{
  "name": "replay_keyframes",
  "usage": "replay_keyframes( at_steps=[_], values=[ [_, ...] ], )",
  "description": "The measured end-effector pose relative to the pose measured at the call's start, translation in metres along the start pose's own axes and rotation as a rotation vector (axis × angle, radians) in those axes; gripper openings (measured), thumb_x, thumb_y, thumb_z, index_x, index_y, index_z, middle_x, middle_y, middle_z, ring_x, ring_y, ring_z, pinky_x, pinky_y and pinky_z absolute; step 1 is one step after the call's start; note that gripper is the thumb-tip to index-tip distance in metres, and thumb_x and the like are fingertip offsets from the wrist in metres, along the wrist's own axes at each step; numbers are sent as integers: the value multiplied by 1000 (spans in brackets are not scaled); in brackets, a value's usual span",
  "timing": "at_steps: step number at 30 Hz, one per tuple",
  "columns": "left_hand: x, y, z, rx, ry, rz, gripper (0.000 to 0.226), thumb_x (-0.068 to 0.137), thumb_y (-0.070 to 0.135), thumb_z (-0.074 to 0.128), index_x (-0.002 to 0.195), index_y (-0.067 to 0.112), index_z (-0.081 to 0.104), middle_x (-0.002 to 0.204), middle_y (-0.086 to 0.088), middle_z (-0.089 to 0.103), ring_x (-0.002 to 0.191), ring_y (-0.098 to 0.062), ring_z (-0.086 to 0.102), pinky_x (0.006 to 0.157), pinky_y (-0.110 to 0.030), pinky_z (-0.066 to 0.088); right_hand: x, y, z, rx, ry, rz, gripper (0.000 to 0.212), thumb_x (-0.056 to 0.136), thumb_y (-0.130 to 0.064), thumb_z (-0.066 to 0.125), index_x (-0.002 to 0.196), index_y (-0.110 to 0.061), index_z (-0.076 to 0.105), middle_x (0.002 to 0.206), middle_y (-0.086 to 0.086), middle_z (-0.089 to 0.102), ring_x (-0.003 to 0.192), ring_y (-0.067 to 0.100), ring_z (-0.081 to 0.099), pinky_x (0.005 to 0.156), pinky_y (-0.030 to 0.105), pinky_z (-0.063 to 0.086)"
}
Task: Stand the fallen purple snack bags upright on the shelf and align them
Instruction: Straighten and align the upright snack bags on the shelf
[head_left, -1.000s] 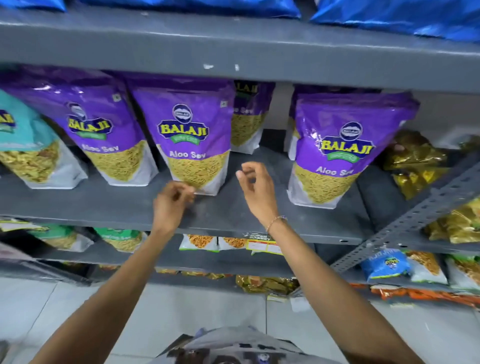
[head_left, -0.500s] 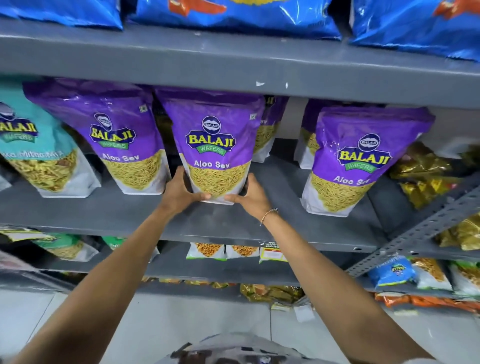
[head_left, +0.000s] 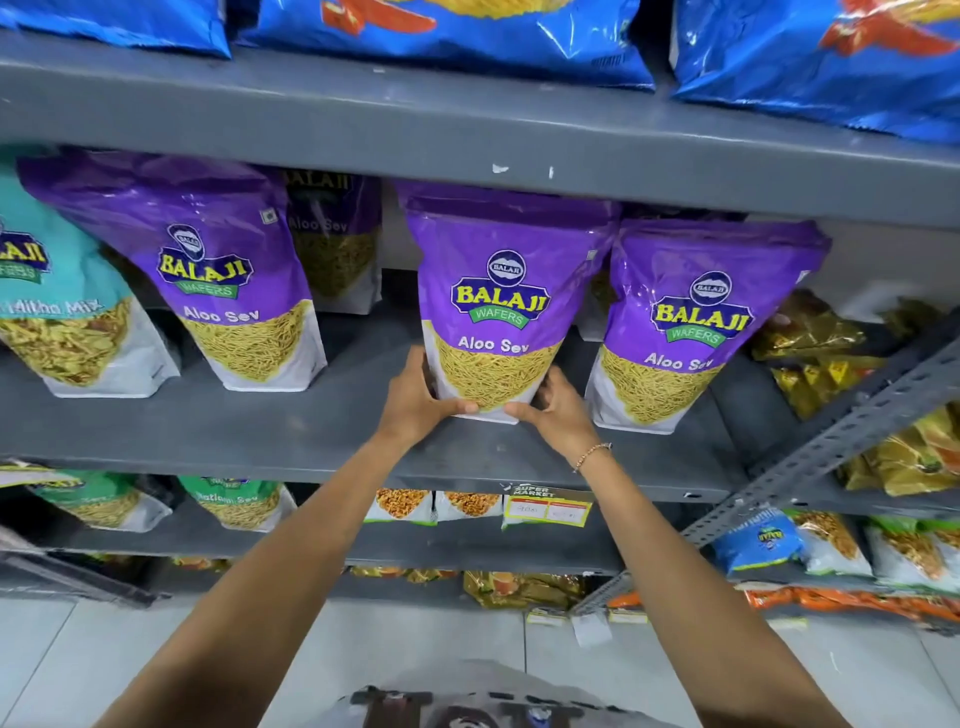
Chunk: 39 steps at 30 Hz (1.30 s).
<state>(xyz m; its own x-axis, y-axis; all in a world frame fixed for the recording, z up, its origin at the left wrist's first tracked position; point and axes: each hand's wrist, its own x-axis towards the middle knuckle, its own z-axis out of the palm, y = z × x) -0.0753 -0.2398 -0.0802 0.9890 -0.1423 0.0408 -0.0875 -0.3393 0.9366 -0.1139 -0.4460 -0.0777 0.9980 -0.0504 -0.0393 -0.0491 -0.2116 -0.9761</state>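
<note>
Three purple Aloo Sev bags stand in the front row of the grey middle shelf (head_left: 260, 436). The middle purple bag (head_left: 498, 306) is upright, its right side close against the right purple bag (head_left: 696, 322). My left hand (head_left: 421, 400) grips its lower left corner and my right hand (head_left: 556, 410) grips its lower right corner. The left purple bag (head_left: 218, 270) stands apart, with a wide gap between it and the held one. Another purple bag (head_left: 332, 239) stands further back in that gap.
A teal snack bag (head_left: 57, 301) stands at the far left. Gold packets (head_left: 821, 353) lie at the right beside a slanted metal brace (head_left: 831, 441). Blue bags (head_left: 441, 31) fill the shelf above. Lower shelves hold green and other packets.
Both hands closed on the middle purple bag's bottom corners, then slid it right along the shelf until it stood next to the right bag, leaving a gap on its left.
</note>
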Motion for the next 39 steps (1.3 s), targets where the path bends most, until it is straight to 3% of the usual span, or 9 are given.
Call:
replay_keyframes(
  at_steps=[3, 6, 10, 13, 15, 20, 24, 34, 39],
  values=[
    [-5, 1, 5, -28, 15, -15, 79, 47, 41, 90, 110, 32, 42, 102, 18, 60, 92, 4, 57, 63, -5, 46, -14, -2, 3, -31, 134, -32, 52, 72, -8, 79, 114, -12, 48, 115, 4, 59, 104, 12, 62, 87, 22, 53],
    [-6, 2, 5, -37, 21, -27, 78, 48, 40, 90, 109, 32, 42, 100, 22, 58, 90, 8, 55, 60, -1, 43, -32, -10, 14, -207, 434, -62, 31, 75, -21, 78, 82, -10, 50, 76, 6, 59, 80, 34, 65, 73, 34, 50],
    [-5, 3, 4, -31, 11, -48, 77, 48, 38, 90, 107, 30, 43, 103, 15, 60, 91, 5, 57, 64, -6, 44, -48, -58, 20, -365, 352, -404, 32, 87, -42, 60, 69, -16, 56, 60, 3, 63, 58, 17, 57, 59, 38, 50],
    [-7, 4, 5, -36, 5, -21, 73, 52, 34, 90, 107, 27, 42, 102, 14, 60, 88, 6, 57, 60, -3, 45, -38, -115, 11, -444, 490, -825, 24, 88, -27, 62, 74, -7, 63, 73, 7, 64, 69, 16, 56, 64, 34, 48],
    [-7, 5, 5, -43, -6, -13, 72, 54, 32, 89, 107, 26, 41, 104, 13, 59, 88, 5, 57, 59, -1, 44, -24, -149, -1, -535, 633, -927, 17, 88, -23, 63, 88, -7, 69, 90, 13, 67, 89, 18, 54, 80, 39, 46],
    [-7, 6, 3, -42, -12, -7, 73, 54, 32, 89, 108, 25, 40, 107, 10, 59, 92, -4, 57, 59, -1, 44, -3, -189, -34, -988, 614, -554, 35, 91, -36, 52, 115, -15, 68, 120, 15, 66, 120, 34, 52, 107, 41, 21],
    [-9, 5, 3, -33, -2, -8, 74, 55, 35, 88, 110, 26, 39, 111, 8, 58, 98, -9, 58, 65, -6, 45, -3, -201, -41, -800, 557, -622, 27, 84, -13, 54, 103, -14, 74, 110, 8, 73, 116, 32, 59, 103, 40, 37],
    [-5, 8, -1, 39, -11, -5, 73, 54, 36, 89, 105, 28, 39, 105, 10, 58, 90, -7, 57, 55, -3, 41, 4, -209, -15, -981, 480, -569, 49, 89, -49, 50, 124, -15, 59, 136, 9, 56, 130, 30, 44, 109, 34, 26],
    [-5, 8, -2, 39, -16, -1, 73, 51, 40, 89, 103, 30, 39, 102, 14, 58, 86, 0, 56, 53, -2, 42, 13, -214, 21, -1067, 404, -698, 39, 94, -45, 44, 119, -20, 63, 131, 8, 60, 125, 31, 49, 100, 34, 27]
  ],
)
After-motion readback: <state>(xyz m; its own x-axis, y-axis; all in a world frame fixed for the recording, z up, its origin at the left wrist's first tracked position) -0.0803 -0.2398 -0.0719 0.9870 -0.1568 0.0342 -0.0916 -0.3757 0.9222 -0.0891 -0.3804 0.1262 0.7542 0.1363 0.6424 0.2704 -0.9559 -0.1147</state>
